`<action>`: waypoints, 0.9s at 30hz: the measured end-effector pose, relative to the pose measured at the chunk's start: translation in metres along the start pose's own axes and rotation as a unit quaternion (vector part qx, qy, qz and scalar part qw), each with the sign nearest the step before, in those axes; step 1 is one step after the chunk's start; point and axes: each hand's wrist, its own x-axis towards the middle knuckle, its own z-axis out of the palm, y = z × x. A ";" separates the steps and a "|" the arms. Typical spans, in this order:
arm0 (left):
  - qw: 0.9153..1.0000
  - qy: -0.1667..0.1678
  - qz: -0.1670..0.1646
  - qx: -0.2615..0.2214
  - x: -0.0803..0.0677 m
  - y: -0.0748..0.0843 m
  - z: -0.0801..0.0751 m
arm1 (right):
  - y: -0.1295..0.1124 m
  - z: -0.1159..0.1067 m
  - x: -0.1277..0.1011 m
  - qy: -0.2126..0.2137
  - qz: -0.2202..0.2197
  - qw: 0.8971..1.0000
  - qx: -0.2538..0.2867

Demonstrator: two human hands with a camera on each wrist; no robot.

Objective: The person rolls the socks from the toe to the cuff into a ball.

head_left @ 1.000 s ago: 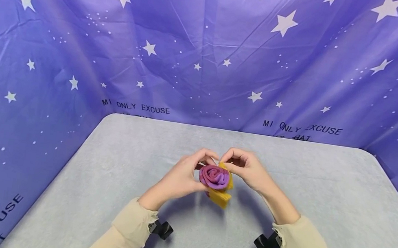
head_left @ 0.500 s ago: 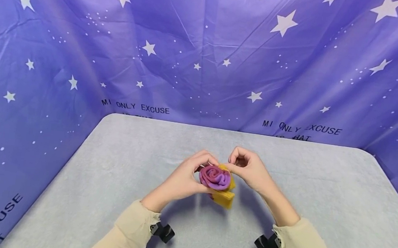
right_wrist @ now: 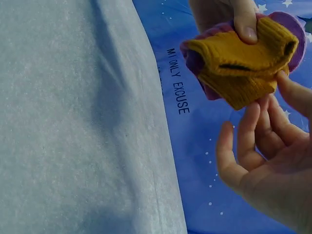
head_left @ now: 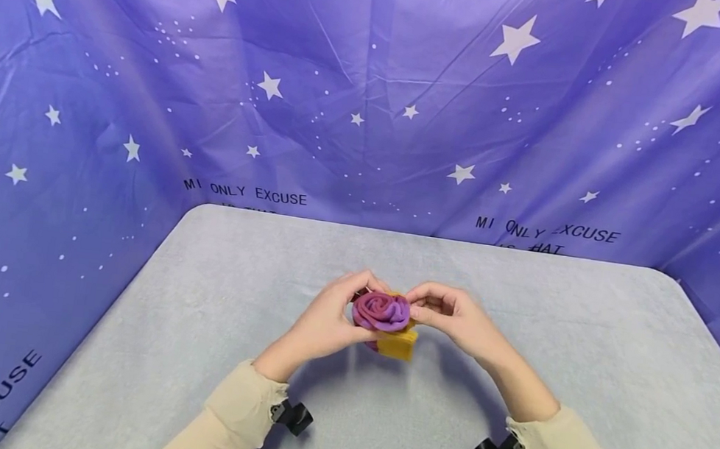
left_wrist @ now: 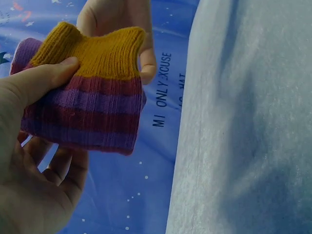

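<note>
Sock roll (head_left: 382,320) upright, coiled end (head_left: 380,310) up

Free tabletop (head_left: 205,296) beside hands (head_left: 329,319) (head_left: 464,327), curtain (head_left: 318,123) behind

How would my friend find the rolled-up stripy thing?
Find the gray table before the starry purple cloth. Between the left hand and right hand is the rolled knit bundle. Only it has purple-and-maroon stripes and a yellow cuff.

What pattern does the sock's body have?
The sock has purple and maroon stripes, clearest in the left wrist view.
</note>
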 end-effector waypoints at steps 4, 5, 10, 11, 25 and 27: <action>0.999 0.007 -0.005 0.052 0.000 0.002 0.002 | 0.001 0.002 0.000 0.013 -0.008 1.000 0.007; 0.998 0.008 -0.003 0.062 0.001 0.003 0.003 | 0.002 0.003 0.000 0.017 -0.013 1.000 0.006; 0.995 0.007 0.003 0.101 0.002 0.003 0.005 | 0.004 0.010 0.001 0.042 -0.037 0.998 0.007; 0.994 0.006 0.002 0.107 0.002 0.002 0.006 | 0.003 0.011 0.000 0.046 -0.045 0.998 0.005; 0.990 0.054 -0.104 0.072 0.009 -0.012 0.011 | -0.013 0.035 -0.005 0.121 -0.167 0.955 -0.212; 0.988 0.071 -0.117 0.070 0.008 -0.012 0.011 | -0.014 0.039 -0.005 0.129 -0.178 0.947 -0.232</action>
